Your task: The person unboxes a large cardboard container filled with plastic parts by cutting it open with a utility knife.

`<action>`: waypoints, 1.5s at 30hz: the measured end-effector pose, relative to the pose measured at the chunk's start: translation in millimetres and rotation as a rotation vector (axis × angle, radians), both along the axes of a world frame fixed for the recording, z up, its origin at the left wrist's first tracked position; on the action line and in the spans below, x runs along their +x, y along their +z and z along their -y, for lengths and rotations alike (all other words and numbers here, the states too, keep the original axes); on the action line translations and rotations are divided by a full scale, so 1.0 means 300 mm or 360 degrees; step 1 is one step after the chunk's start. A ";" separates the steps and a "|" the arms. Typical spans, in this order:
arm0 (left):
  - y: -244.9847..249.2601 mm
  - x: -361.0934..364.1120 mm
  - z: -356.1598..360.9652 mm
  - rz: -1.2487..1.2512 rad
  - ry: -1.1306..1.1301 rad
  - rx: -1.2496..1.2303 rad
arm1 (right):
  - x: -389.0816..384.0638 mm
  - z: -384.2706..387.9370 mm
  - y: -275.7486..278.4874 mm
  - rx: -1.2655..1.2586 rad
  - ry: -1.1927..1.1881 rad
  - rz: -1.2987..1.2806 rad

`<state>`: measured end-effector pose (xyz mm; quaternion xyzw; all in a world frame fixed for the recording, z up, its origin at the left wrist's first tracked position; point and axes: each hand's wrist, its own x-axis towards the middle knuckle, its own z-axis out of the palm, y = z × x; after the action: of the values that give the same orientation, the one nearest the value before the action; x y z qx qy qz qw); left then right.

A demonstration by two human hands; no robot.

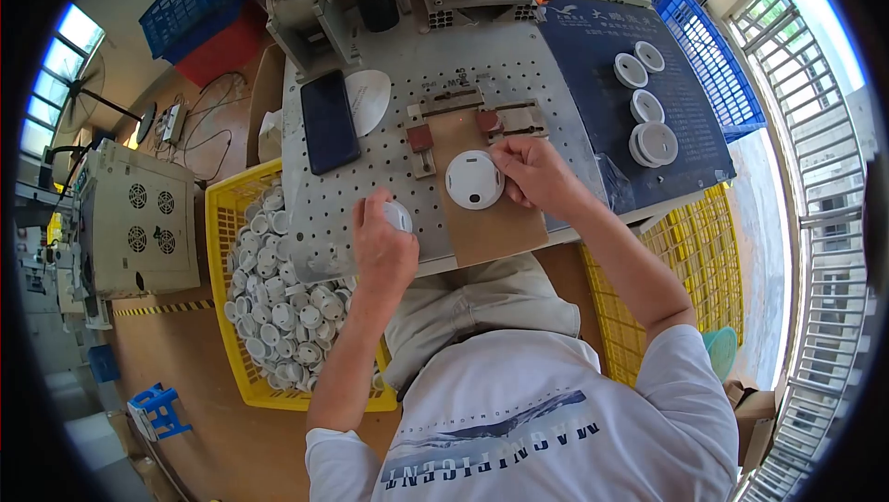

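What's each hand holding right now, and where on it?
Left hand wraps a small white cap, its grip mostly hidden. Right hand pinches the white round cover by its rim, on the brown board.

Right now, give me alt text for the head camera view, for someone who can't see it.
A person's right hand holds a white round cover on a brown board while the left hand holds a smaller white cap. A yellow crate of white caps sits to the left; more covers lie on a blue mat to the right.
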<state>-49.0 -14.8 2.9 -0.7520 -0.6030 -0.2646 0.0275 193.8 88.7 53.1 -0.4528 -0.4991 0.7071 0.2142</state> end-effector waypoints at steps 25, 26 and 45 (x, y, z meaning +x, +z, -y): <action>0.058 0.012 0.003 0.0141 0.0012 0.0051 | -0.133 -0.006 0.067 0.1871 0.0500 0.1096; 0.057 0.011 0.002 0.0142 0.0013 0.0055 | -0.140 -0.012 0.062 0.1868 0.0456 0.1097; 0.032 0.017 -0.001 0.0191 0.0048 0.0027 | -0.182 -0.049 0.016 0.1806 0.0163 0.1105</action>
<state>-43.9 -14.5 12.4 -0.7254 -0.6126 -0.3139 0.0016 139.3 103.3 58.0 -0.4471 -0.8546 0.1570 0.2123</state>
